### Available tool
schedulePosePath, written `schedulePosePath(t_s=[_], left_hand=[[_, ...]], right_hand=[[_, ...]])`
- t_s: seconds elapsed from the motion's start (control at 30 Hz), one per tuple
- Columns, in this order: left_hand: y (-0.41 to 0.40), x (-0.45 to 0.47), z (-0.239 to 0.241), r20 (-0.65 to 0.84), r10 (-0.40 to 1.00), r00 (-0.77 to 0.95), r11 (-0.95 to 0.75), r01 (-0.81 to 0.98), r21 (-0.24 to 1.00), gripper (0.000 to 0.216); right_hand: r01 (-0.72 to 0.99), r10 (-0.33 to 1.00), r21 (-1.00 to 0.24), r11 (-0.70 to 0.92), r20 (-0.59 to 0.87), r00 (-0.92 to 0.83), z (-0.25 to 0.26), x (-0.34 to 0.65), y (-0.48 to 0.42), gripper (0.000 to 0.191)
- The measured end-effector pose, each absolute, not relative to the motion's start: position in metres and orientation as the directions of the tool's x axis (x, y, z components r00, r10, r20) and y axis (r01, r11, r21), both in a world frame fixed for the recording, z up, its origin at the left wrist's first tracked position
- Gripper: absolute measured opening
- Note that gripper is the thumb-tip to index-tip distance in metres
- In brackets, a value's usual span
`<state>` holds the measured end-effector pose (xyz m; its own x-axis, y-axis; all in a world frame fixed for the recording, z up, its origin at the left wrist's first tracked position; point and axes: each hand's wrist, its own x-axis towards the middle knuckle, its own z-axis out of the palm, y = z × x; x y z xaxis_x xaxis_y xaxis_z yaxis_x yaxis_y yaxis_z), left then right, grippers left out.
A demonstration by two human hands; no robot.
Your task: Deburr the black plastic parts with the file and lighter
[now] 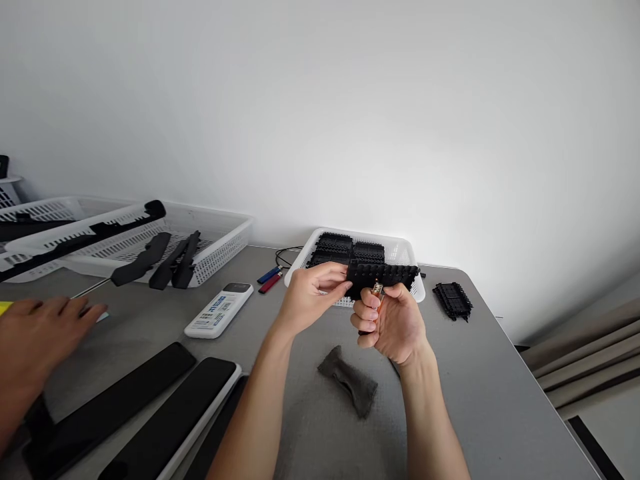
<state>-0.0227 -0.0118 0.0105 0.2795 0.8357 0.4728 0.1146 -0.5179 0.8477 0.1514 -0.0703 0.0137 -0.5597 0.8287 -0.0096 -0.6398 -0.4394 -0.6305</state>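
At the far left, a co-worker's hand [35,333] is laid flat on the grey counter [480,387], near long black flat panels [170,413]. Behind it, large white perforated plastic baskets [220,243] are seen holding long black handle-like parts [165,257]. A white remote control [220,310] and blue and red pen-like sticks [270,279] lie just right of them.

At the centre, a black ribbed rectangular plastic part [383,277] is held above the counter, its long axis running left to right. Its left end is pinched by the left hand [310,297], fingers closed on it. The right hand [395,323] is clenched around a small orange lighter [377,293], held upright just below the part, touching or nearly touching its underside; which cannot be told.

Directly behind, a small white perforated basket [403,253] is filled with more black ribbed parts [345,248]. A crumpled dark grey cloth [350,383] lies on the counter below the hands, and one loose black ribbed piece [453,300] rests to the right.
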Motion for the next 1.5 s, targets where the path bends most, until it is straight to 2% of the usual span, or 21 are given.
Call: schedulePosePath(t_s=[0.53,0.77,1.07,1.33,1.43,1.5], left_hand=[[-0.010,-0.032,0.012,0.482,0.859,0.173,-0.502,0.098,0.859,0.023],[-0.013,-0.028,0.013,0.485,0.850,0.205,-0.511,0.100,0.854,0.023],[-0.016,-0.017,0.012,0.487,0.833,0.264,-0.530,0.125,0.838,0.023],[-0.016,-0.013,0.010,0.478,0.822,0.310,-0.533,0.123,0.837,0.021],[-0.014,-0.013,0.010,0.462,0.848,0.261,-0.503,0.120,0.856,0.024],[-0.012,-0.013,0.009,0.429,0.878,0.213,-0.455,0.090,0.886,0.027]], right_hand=[[-0.705,0.934,-0.649,-0.286,-0.024,-0.356,0.017,0.186,-0.074,0.037],[-0.684,0.913,-0.650,-0.331,-0.037,-0.407,0.019,0.174,-0.074,0.035],[-0.605,0.833,-0.673,-0.427,-0.032,-0.552,0.014,0.151,-0.071,0.032],[-0.482,0.767,-0.748,-0.456,-0.056,-0.639,0.016,0.144,-0.073,0.032],[-0.452,0.818,-0.820,-0.351,-0.033,-0.574,0.020,0.142,-0.080,0.040],[-0.478,0.950,-0.868,-0.134,0.024,-0.312,0.022,0.141,-0.084,0.041]])
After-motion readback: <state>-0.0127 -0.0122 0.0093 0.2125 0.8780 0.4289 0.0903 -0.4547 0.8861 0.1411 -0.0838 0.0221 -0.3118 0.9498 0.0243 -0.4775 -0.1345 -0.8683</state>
